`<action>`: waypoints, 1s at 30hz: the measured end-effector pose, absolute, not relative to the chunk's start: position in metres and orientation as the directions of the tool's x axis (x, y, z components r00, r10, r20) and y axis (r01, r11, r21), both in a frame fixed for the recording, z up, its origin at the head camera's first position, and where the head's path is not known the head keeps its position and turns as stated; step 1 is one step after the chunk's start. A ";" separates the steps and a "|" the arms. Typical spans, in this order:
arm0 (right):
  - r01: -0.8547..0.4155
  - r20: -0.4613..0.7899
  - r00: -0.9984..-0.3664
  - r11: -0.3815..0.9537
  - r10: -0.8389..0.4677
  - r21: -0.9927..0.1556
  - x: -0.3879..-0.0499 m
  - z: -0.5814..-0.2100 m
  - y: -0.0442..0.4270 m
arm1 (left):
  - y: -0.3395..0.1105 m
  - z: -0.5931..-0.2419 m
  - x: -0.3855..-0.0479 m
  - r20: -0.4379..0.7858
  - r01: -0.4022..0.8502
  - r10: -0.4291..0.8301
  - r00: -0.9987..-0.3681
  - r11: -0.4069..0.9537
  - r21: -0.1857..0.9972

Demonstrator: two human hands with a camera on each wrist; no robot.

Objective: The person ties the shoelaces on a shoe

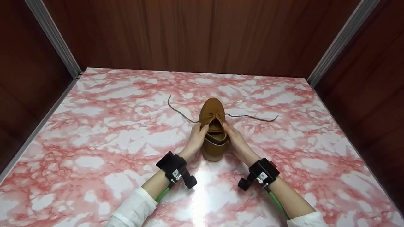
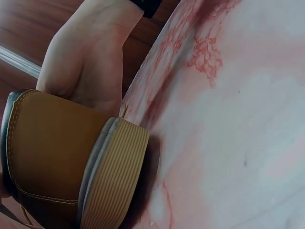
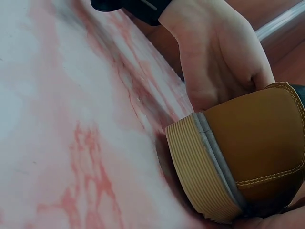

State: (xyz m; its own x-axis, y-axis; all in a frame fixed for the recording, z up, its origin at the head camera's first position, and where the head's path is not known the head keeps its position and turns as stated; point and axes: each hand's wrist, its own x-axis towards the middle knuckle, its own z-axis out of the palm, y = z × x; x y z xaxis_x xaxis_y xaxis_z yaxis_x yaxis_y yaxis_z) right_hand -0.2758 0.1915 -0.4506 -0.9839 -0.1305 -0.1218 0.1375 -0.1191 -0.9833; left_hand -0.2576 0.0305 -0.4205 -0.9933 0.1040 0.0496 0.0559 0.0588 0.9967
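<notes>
A brown lace-up shoe (image 1: pixel 212 107) stands in the middle of the table, its toe pointing away from me and its opening facing up. My left hand (image 1: pixel 196 138) grips the left side of the shoe's collar, with the thumb at the opening's edge. On the opposite side, my right hand (image 1: pixel 237 141) holds the collar in much the same way. Both wrist views show the heel (image 2: pixel 57 148) and the ribbed tan sole (image 3: pixel 202 167) close to the tabletop; most fingertips are hidden behind the shoe. One loose lace (image 1: pixel 181 112) stretches left, and another lace (image 1: pixel 252 117) stretches right.
The table (image 1: pixel 104 138) has a red-and-white marbled top. A dark wood panel (image 1: pixel 189 37) rises behind it, with more panels at both sides and metal posts (image 1: pixel 56 34) in the corners. Black wrist devices (image 1: pixel 264 171) with green cables are strapped to both wrists.
</notes>
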 end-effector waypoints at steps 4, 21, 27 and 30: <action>0.132 -0.113 -0.982 -0.124 -0.151 -0.983 -0.268 -0.449 0.192 | 0.029 -0.421 -0.252 0.064 0.066 0.121 -0.991 0.009 0.998; 0.080 -0.082 -0.987 0.017 -0.138 -0.997 -0.234 -0.428 0.184 | 0.024 -0.418 -0.237 0.037 0.056 0.143 -0.989 0.130 0.990; 0.074 -0.076 -0.986 0.018 -0.151 -0.997 -0.230 -0.429 0.185 | 0.022 -0.420 -0.232 0.037 0.062 0.138 -0.990 0.186 0.981; 0.084 -0.089 -0.986 0.038 -0.143 -0.996 -0.226 -0.425 0.184 | 0.021 -0.420 -0.228 0.017 0.046 0.150 -0.989 0.194 0.980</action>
